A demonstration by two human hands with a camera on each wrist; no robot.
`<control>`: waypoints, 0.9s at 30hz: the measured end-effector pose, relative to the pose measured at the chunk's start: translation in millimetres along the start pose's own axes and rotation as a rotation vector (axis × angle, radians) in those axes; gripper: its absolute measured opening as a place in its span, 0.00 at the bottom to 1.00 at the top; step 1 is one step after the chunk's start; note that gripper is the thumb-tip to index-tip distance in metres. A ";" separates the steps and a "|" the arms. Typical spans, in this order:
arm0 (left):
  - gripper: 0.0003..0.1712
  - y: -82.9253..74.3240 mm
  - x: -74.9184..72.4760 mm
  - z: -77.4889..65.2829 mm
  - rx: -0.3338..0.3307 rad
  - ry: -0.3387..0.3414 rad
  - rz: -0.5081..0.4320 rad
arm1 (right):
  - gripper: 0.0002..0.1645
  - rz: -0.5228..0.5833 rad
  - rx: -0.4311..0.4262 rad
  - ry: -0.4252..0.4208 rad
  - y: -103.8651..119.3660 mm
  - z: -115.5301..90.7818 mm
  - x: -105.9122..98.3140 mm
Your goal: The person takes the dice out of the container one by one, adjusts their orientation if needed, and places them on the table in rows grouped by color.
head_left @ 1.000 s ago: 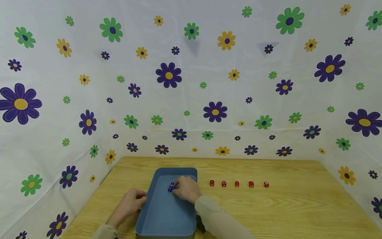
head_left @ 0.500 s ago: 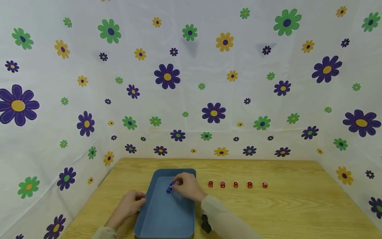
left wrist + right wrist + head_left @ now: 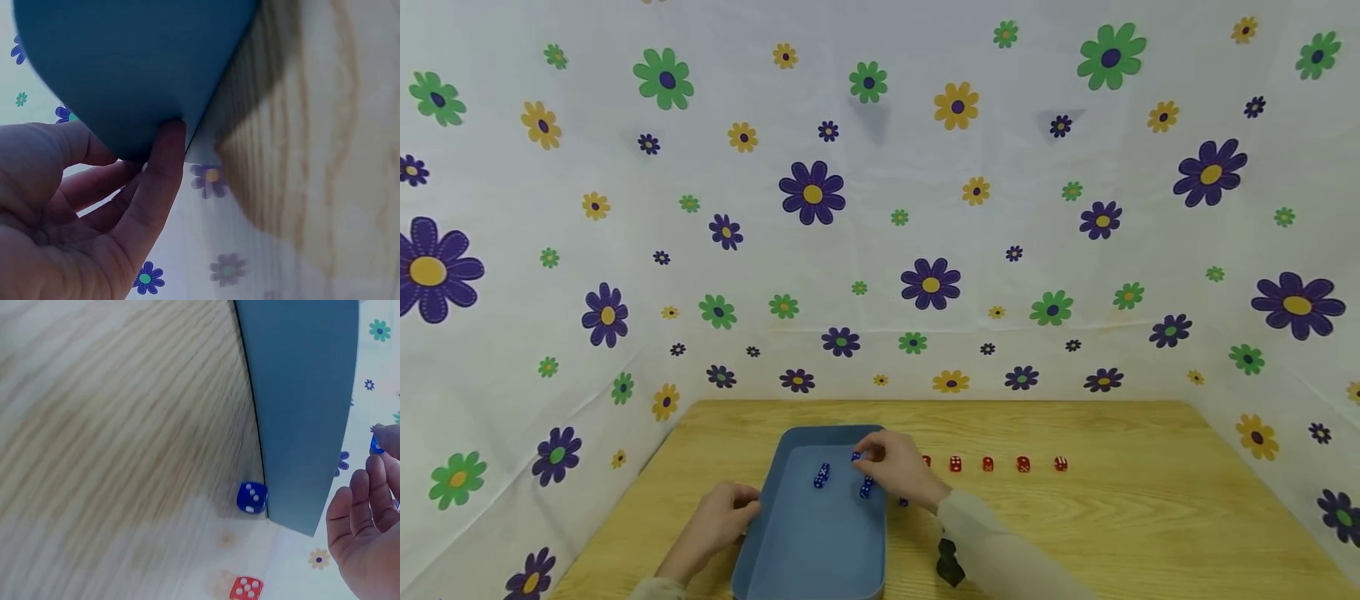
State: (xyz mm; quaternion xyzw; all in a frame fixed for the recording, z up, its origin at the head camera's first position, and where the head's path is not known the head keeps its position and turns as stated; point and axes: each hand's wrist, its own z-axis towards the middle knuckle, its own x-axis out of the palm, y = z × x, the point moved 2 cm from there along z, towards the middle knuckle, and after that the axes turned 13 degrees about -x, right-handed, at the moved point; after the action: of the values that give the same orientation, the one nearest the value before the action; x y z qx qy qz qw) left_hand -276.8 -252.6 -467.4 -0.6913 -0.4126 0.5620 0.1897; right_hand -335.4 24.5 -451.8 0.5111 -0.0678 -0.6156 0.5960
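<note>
A shallow blue tray [image 3: 808, 546] lies on the table. My left hand [image 3: 721, 521] holds its left edge; in the left wrist view, a finger [image 3: 164, 150] lies against the tray's outer wall. Over the tray's right side, my right hand [image 3: 898, 467] pinches a blue die [image 3: 855, 457] between thumb and fingertips. Blue dice [image 3: 822, 476] sit close together inside the tray. More blue [image 3: 867, 487] with white pips shows below the right hand. Outside the tray, against its right wall, another blue die [image 3: 252, 497] rests on the table.
A row of several red dice [image 3: 988, 463] runs across the wooden table [image 3: 1075, 533] right of the tray. The leftmost is partly hidden by the right hand. Flower-printed white sheeting [image 3: 880, 250] encloses the back and sides. A black object [image 3: 950, 562] shows below the right sleeve.
My right hand has moved right, away from the blue dice cluster, with a die in its fingertips. Blue dice beneath the hand and beside the tray have come into view. The left hand stays put.
</note>
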 end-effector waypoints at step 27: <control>0.16 2.0 2.3 1.5 -0.001 -0.026 0.010 | 0.07 -0.082 0.114 0.024 -32.2 -40.8 -57.7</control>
State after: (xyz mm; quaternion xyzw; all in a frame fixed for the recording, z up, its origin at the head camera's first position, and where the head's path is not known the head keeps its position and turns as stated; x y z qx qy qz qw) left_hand -277.4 -252.3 -470.8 -0.6863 -0.4118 0.5715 0.1811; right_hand -341.3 101.4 -461.6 0.5540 -0.0745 -0.6285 0.5409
